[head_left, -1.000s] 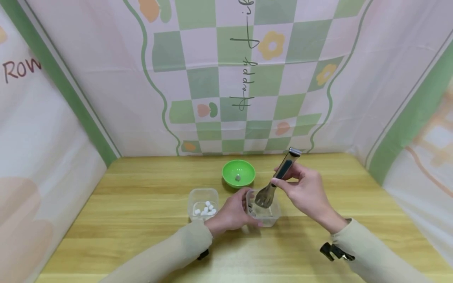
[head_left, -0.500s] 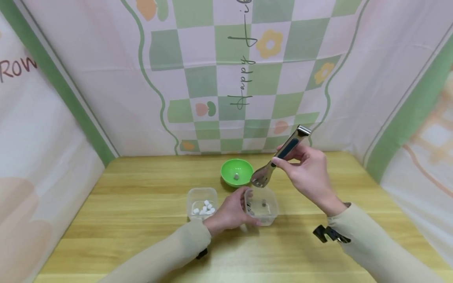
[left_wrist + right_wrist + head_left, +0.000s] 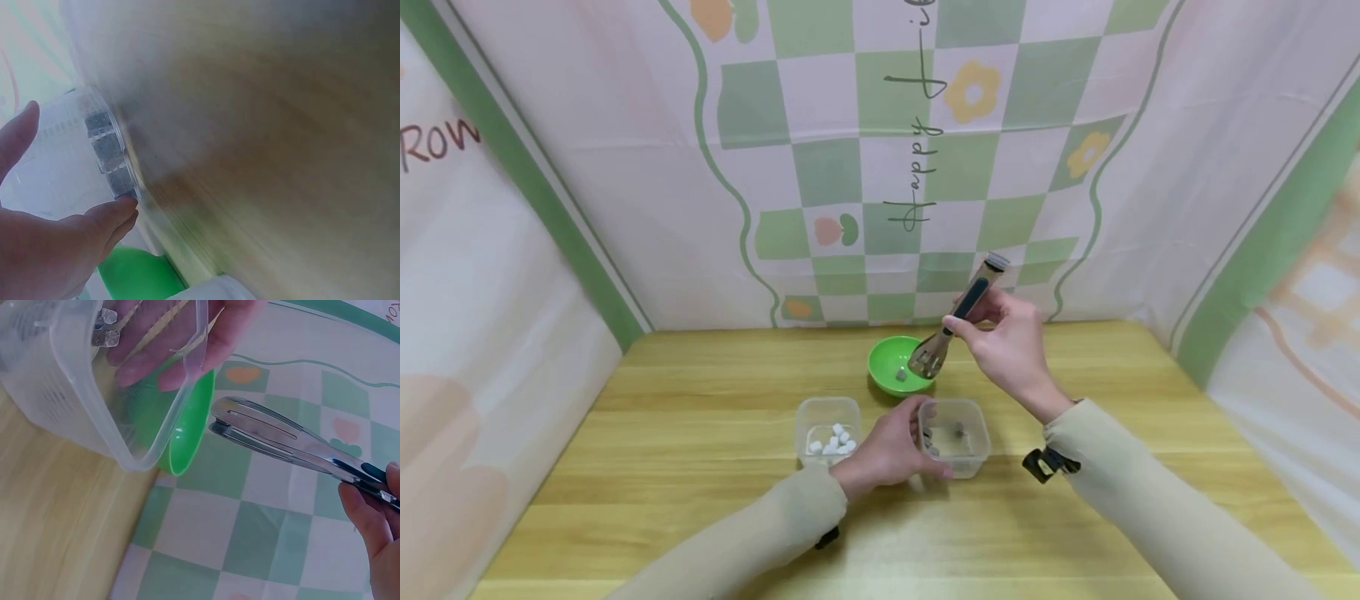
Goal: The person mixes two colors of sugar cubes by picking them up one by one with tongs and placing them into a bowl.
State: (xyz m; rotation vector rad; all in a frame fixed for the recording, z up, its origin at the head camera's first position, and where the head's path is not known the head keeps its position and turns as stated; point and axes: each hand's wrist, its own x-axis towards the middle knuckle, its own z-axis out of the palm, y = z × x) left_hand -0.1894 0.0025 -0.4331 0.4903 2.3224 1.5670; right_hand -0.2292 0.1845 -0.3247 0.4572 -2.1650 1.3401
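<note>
My right hand (image 3: 1011, 346) pinches a pair of metal tongs (image 3: 931, 354) with dark grip inserts. The tongs' slotted heads hang over the right side of a green bowl (image 3: 883, 354), where a small grey cube (image 3: 901, 374) lies. In the right wrist view, a small dark piece (image 3: 220, 429) shows between the tong tips. My left hand (image 3: 891, 446) holds a clear plastic container (image 3: 973, 457) by its left side, thumb in front and fingers behind. Several grey cubes (image 3: 107, 150) sit inside it, most along the wall near the left hand.
Left of my left hand stands a second clear container (image 3: 808, 417) with several white cubes (image 3: 835, 442). The wooden table (image 3: 700, 400) ends at a patterned cloth backdrop (image 3: 820, 183) behind the bowl.
My right hand has lifted the tongs out of the right container and carried them up and leftward to the bowl. The left hand stays on the container.
</note>
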